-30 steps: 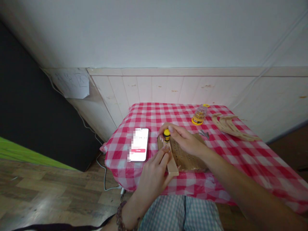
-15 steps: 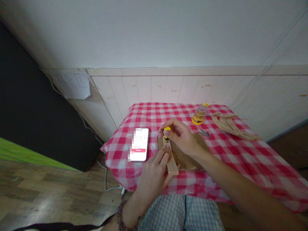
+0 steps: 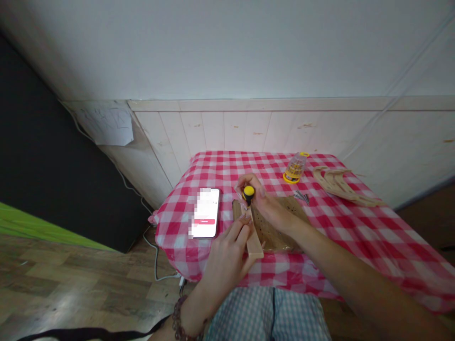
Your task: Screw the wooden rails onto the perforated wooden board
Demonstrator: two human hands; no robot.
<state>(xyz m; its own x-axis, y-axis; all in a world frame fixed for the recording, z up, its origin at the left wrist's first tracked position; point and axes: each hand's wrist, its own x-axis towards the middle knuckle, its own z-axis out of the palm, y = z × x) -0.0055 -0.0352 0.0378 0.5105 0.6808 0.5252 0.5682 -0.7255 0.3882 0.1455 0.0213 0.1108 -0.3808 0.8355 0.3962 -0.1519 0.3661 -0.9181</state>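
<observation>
My right hand (image 3: 261,196) is closed around a short screwdriver (image 3: 248,192) with a yellow and black handle. The screwdriver stands near upright over the far end of a pale wooden strip (image 3: 255,243); its tip is too small to make out. With fingers pressed onto the strip just nearer to me, my left hand (image 3: 229,248) grips it, the thumb side at its edge. Beneath the strip lies a brown board (image 3: 272,234) dotted with small holes. Several small metal pieces, perhaps screws or bits (image 3: 301,196), lie beyond the board's far right corner.
A phone (image 3: 206,213) with a lit screen lies left of my hands. Farther back stands a clear tapered case (image 3: 295,168) with a yellow base. Curved wooden pieces (image 3: 336,187) rest at the right. All sit on a checked tablecloth (image 3: 220,166) against a panelled wall (image 3: 245,130).
My right hand has turned and its fingers have shifted around the screwdriver, whose yellow handle top now shows more fully. My left hand and the wooden strip stay in place.
</observation>
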